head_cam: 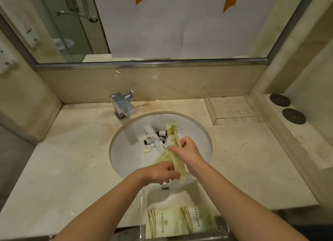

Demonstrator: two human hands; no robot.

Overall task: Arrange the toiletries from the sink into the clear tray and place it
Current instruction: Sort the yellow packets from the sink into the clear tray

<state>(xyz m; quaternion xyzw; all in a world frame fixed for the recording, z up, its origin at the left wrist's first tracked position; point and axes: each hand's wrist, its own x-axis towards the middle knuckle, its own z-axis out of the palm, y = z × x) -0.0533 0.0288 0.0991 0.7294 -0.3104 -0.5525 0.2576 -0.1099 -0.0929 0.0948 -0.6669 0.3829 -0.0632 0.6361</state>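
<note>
Down in the white sink (126, 150), near the middle of the marble worktop (72, 159), the toiletries lie in a loose heap: pale yellow-green flat packets with gold stripes and small printed text, small dark bottles (161, 133) with white labels, a clear-wrapped long thin item (153, 137), and a small cream soap-like piece (146, 149). One long packet (173, 134) lies with its long axis running from the far side of the basin toward the near rim, its striped end pointing away. Both hands are closed on packets: the right hand (189, 150) pinches a long packet near its middle, and the left hand (162, 172) grips the lower end of a packet (180, 166) close to the near rim; whether this is the same packet I cannot tell. At the near edge of the worktop, a clear tray (144, 204) already carries two wide striped packets (180, 221) side by side, stripes running front to back. A second clear tray (232, 107) stands at the far right corner, near the wall. A chrome tap (122, 105) sits behind the basin
</note>
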